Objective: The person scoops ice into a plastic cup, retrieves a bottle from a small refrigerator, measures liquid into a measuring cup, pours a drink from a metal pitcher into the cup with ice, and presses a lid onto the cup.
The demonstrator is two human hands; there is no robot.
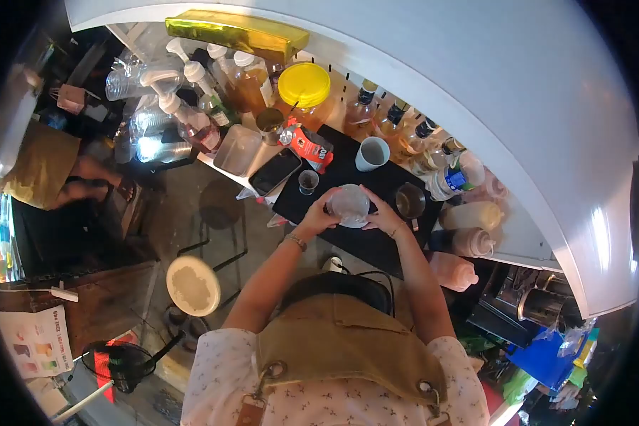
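A round translucent cup or container point(349, 205) is held between both hands over the black mat point(298, 206). My left hand point(319, 214) is wrapped round its left side, and my right hand point(382, 213) round its right side. Left of it stands a small clear measuring cup point(308, 182). A pale cup point(372, 154) is behind it on the mat. To the right of my right hand is a dark metal cup point(410, 201). A red packet point(308, 146) and a black phone point(275, 172) lie further left.
Syrup bottles point(360, 113) line the back of the counter, beside a yellow-lidded jar point(304, 86). Squeeze bottles point(453, 271) stand at the right. A clear tub point(237, 150) sits left. A round stool point(193, 286) is below left. Another person's arm point(92, 170) shows far left.
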